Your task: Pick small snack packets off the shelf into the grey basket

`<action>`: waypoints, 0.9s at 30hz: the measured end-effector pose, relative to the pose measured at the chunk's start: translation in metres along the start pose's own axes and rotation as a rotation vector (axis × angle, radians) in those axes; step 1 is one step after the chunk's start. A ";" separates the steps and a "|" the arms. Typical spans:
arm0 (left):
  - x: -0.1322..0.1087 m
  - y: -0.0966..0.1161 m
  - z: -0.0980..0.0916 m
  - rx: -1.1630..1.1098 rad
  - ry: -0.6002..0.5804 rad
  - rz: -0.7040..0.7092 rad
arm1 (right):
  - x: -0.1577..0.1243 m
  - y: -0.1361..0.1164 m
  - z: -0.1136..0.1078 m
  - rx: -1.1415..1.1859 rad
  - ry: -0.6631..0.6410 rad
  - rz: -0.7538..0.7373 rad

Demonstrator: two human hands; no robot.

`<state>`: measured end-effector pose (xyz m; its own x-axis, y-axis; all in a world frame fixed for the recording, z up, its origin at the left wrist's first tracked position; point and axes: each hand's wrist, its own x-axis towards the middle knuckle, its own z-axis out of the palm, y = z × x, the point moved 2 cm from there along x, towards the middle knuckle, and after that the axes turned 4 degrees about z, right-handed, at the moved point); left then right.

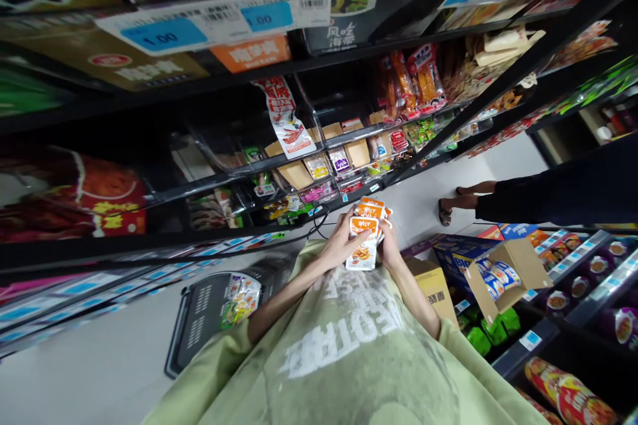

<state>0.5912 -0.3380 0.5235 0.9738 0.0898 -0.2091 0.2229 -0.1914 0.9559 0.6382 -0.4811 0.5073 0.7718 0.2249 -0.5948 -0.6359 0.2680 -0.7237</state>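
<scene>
I stand in a shop aisle and hold a small stack of orange-and-white snack packets in front of my chest. My left hand grips the stack from the left, its fingers closed over the front packet. My right hand supports the stack from the right and behind, fingers wrapped round it. A green T-shirt with white lettering fills the lower middle of the view.
Black shelves with snack bags and price tags run along the left and top. A dark shopping basket with a packet in it sits on the floor. Open cardboard boxes stand on the right. Another person's sandalled feet are further down the aisle.
</scene>
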 end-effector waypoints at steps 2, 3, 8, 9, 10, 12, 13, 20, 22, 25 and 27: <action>0.003 0.003 0.002 0.043 0.009 -0.032 | 0.000 0.002 0.003 0.025 -0.026 0.063; 0.004 0.003 0.002 0.058 0.016 -0.051 | 0.000 0.002 0.004 0.038 -0.045 0.086; 0.002 0.004 0.002 0.090 0.026 -0.054 | -0.006 -0.007 0.008 -0.042 -0.138 0.068; 0.001 0.005 0.002 0.095 0.006 -0.025 | -0.008 -0.011 0.008 -0.066 -0.145 0.065; 0.001 0.006 0.002 0.100 -0.018 0.010 | -0.009 -0.014 0.008 -0.081 -0.149 0.067; 0.000 0.009 0.003 0.113 -0.066 0.072 | -0.010 -0.021 0.007 -0.093 -0.154 0.076; -0.001 0.010 0.004 0.121 -0.088 0.094 | -0.010 -0.023 0.006 -0.097 -0.157 0.080; -0.004 0.001 0.006 0.137 -0.200 0.149 | -0.006 -0.027 -0.010 -0.179 -0.209 0.073; -0.001 -0.007 0.008 0.048 -0.188 0.101 | 0.000 -0.027 -0.014 -0.189 -0.219 0.078; 0.011 -0.020 0.014 -0.219 -0.076 -0.064 | 0.015 -0.029 -0.016 -0.157 -0.177 0.082; 0.022 -0.028 0.020 -0.407 -0.056 -0.174 | 0.031 -0.032 -0.016 -0.125 -0.150 0.061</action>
<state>0.6075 -0.3500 0.4883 0.9266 0.0318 -0.3746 0.3587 0.2235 0.9063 0.6828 -0.4972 0.5063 0.7165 0.3772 -0.5869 -0.6691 0.1336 -0.7310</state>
